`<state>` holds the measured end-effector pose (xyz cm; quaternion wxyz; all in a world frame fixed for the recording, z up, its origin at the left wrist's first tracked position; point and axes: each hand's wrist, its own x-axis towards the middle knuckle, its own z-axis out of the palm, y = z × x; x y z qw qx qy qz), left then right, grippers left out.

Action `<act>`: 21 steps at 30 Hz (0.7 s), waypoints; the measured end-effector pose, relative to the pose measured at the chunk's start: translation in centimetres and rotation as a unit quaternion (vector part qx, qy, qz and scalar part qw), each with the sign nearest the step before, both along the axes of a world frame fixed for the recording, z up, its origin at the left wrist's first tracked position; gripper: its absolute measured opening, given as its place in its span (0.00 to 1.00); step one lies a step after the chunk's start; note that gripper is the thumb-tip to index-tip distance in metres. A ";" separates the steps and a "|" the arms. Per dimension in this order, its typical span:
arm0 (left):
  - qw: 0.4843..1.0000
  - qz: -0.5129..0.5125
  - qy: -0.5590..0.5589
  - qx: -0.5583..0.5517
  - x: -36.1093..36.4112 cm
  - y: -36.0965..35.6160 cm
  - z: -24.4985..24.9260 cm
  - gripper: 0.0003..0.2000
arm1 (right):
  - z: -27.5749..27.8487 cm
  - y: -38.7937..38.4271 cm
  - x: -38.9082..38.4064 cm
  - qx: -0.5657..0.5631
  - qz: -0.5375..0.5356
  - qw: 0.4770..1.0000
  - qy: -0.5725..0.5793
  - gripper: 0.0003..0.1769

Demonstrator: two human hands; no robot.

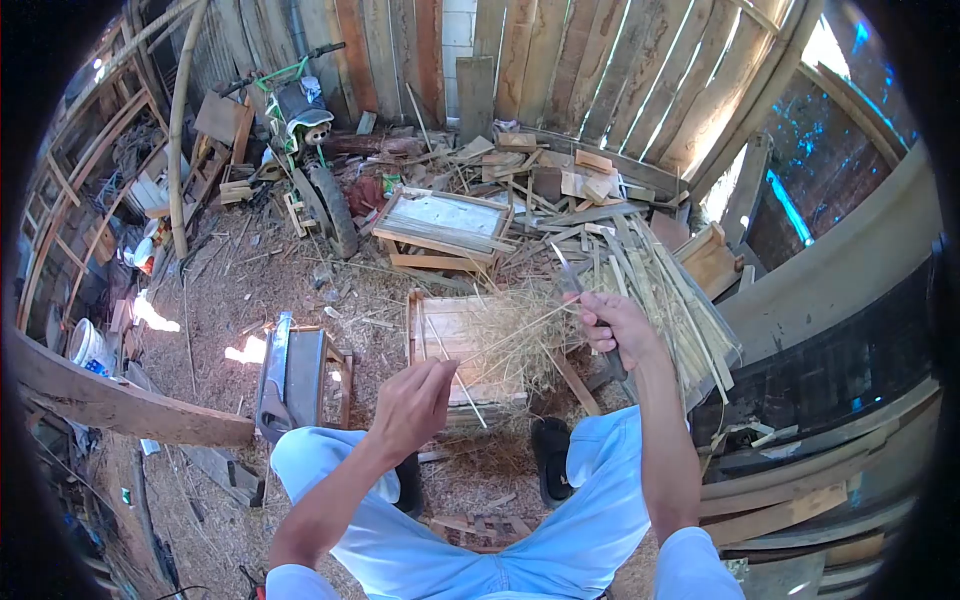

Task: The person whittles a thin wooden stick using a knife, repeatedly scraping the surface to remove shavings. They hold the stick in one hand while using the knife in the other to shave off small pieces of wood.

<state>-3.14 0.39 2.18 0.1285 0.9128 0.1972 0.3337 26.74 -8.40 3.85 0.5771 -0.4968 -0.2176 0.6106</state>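
My right hand [620, 325] is wrapped round the dark handle of a knife [565, 262], its blade pointing up and away from me. A thin pale strip [520, 332], like split bamboo, runs from my right hand at the knife down to my left hand [412, 405]. The left fingers are closed in a pinch on the strip's near end. Beneath the hands sits a low wooden crate [440, 325], with a heap of fine curled shavings [535, 320] over its right side. Another thin stick [470, 398] leans across the crate.
A handsaw [272, 405] lies on a small stool [305, 370] at left. Ahead are a framed wooden panel [450, 215], scrap wood [560, 180] and a green motorbike [310, 130]. Long split strips [665, 300] are stacked at right. A plank [130, 405] crosses the left side.
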 end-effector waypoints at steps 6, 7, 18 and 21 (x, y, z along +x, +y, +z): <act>1.000 -0.008 -0.015 0.013 -0.2 0.2 -0.1 0.09 | 0.2 -0.5 2.6 0.030 0.007 1.000 -0.002 0.16; 1.000 -0.011 -0.019 0.017 -0.2 0.2 -0.2 0.09 | 0.4 -0.8 2.7 0.007 -0.035 0.998 -0.050 0.16; 0.942 0.091 -0.105 -0.304 1.1 1.5 -0.9 0.03 | -0.2 0.2 -1.6 0.047 -0.106 0.985 -0.129 0.19; 0.919 0.089 -0.119 -0.364 1.9 1.6 -1.1 0.05 | 1.2 0.7 -5.6 0.083 -0.062 0.982 -0.161 0.19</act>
